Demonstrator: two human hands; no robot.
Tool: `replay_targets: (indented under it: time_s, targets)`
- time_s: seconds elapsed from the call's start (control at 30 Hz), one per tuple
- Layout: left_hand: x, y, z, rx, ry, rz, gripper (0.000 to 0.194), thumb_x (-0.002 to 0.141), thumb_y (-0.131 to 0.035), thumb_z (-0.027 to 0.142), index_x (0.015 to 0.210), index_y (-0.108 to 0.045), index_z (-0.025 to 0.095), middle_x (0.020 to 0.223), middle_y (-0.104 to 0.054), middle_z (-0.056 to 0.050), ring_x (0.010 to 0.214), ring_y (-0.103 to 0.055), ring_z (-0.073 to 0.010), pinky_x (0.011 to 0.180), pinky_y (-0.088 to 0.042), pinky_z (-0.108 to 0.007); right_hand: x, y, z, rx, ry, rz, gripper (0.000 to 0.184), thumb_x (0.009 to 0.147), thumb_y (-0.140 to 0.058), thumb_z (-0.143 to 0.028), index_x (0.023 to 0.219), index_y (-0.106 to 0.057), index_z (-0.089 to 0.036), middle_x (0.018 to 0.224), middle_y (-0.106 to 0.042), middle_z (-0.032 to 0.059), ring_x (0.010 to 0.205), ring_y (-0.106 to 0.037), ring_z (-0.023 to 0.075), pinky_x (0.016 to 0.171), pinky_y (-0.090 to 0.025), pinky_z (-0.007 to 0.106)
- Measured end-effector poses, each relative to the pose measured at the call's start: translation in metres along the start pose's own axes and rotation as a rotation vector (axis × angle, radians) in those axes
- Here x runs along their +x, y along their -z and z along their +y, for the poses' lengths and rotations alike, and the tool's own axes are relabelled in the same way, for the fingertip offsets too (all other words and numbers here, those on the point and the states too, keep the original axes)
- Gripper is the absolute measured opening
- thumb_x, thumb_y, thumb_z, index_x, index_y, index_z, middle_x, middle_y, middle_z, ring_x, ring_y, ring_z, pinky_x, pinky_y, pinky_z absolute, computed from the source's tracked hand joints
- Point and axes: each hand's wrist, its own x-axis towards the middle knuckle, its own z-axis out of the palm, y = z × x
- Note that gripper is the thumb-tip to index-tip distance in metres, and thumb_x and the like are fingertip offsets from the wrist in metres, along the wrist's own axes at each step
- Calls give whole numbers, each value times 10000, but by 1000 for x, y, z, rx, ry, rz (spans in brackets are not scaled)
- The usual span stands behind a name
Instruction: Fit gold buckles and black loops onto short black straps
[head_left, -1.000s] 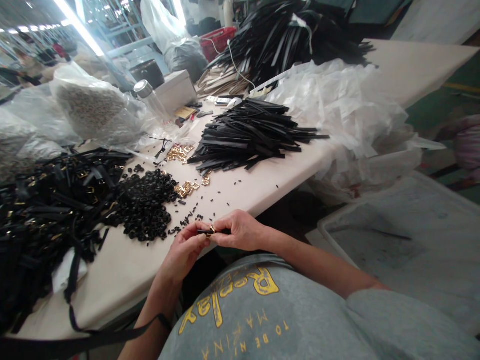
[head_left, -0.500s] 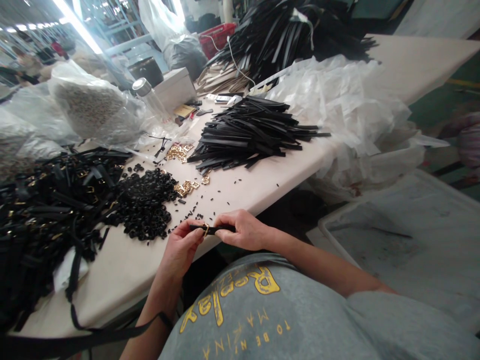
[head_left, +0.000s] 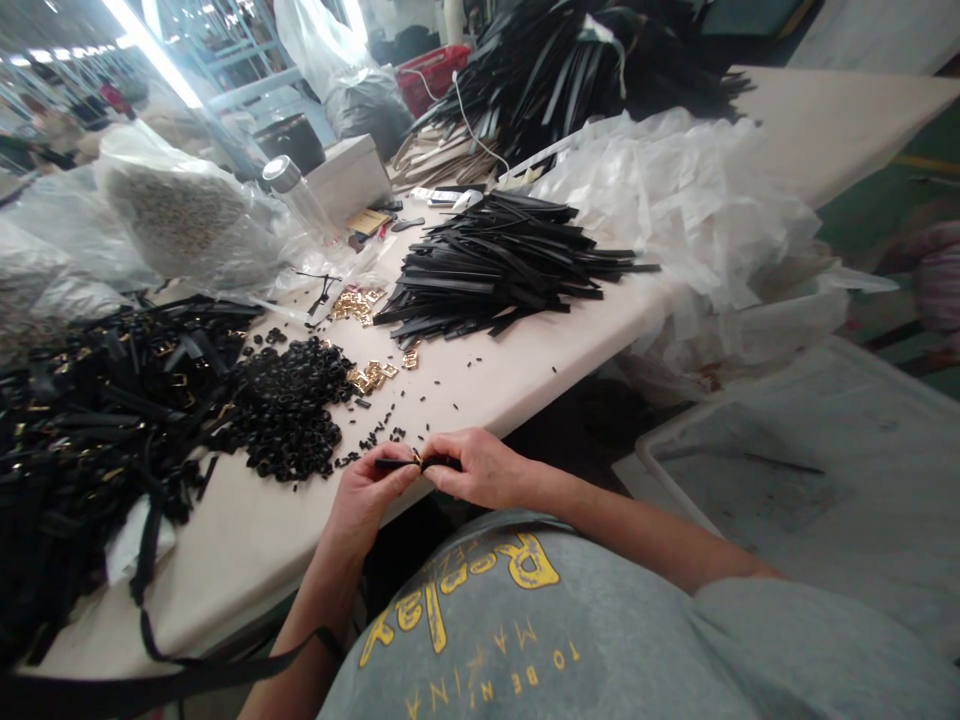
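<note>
My left hand (head_left: 371, 495) and my right hand (head_left: 480, 467) meet at the near edge of the white table (head_left: 487, 375), both pinched on one short black strap (head_left: 409, 463) held level between them. A small gold buckle sits on the strap at my left fingertips, mostly hidden. Just beyond my hands lie a heap of black rubber loops (head_left: 289, 405) and a few gold buckles (head_left: 373, 376). A pile of loose black straps (head_left: 499, 265) lies farther back.
A large heap of black straps with buckles (head_left: 97, 420) covers the table's left end. Clear plastic bags (head_left: 187, 215), a bottle (head_left: 296, 195) and a grey box (head_left: 352, 175) stand behind. Crumpled white plastic (head_left: 697, 220) hangs off the right; a grey bin (head_left: 817, 470) sits below.
My hands drew apart a little along the strap, then closed together again. The buckle showed clearly half a second ago and is mostly covered by my fingers now.
</note>
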Motion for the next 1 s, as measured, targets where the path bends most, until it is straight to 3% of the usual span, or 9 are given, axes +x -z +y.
replay_targets:
  time_s: [0.13, 0.23, 0.33, 0.53, 0.7, 0.83, 1.0]
  targets:
    - [-6, 1, 0, 80, 22, 12, 184, 668, -833, 271, 705, -685, 167, 702, -630, 13, 646, -534, -100, 598, -424, -186, -1, 2, -2, -109, 9, -35, 146, 818, -603, -104, 921, -699, -142, 777, -670, 13, 681, -557, 127, 655, -395, 222]
    - [-9, -1, -3, 40, 119, 5, 233, 663, -832, 310, 701, -656, 162, 569, -575, 36, 517, -471, -79, 499, -371, -179, 1, -1, -4, -160, 43, -43, 140, 820, -581, -79, 881, -693, -134, 752, -663, 21, 661, -534, 128, 638, -375, 227]
    - [-10, -3, -4, -12, 128, 19, 257, 656, -839, 313, 703, -635, 165, 512, -543, 50, 469, -456, -72, 465, -350, -170, 4, -3, -5, -174, 72, -41, 137, 829, -567, -70, 869, -680, -136, 760, -661, 26, 674, -528, 132, 641, -371, 230]
    - [-14, -5, 4, -179, 167, 1, 289, 657, -841, 364, 778, -691, 149, 616, -615, 6, 532, -537, -88, 502, -422, -177, 3, 2, -4, -46, 68, -25, 150, 840, -549, -57, 889, -662, -143, 777, -649, 11, 708, -558, 128, 676, -415, 221]
    - [-14, -6, 5, -226, 207, 1, 289, 598, -876, 334, 708, -680, 151, 554, -579, 22, 472, -489, -69, 457, -380, -163, 1, 6, -3, 80, 38, -73, 133, 856, -541, -73, 882, -648, -148, 712, -607, -24, 669, -542, 113, 664, -418, 215]
    - [-14, -7, 7, -146, 166, 4, 263, 600, -872, 300, 670, -661, 160, 525, -562, 36, 477, -481, -64, 480, -386, -158, 2, 4, -1, 71, 57, -96, 120, 850, -540, -73, 874, -631, -147, 705, -588, -28, 638, -510, 106, 635, -406, 210]
    - [-18, -10, 9, 36, 61, 106, 250, 623, -856, 300, 702, -661, 165, 614, -620, 26, 549, -521, -83, 534, -427, -172, 3, 0, 3, 1, 81, -60, 135, 818, -548, -68, 874, -645, -143, 751, -610, -7, 696, -535, 122, 674, -418, 219]
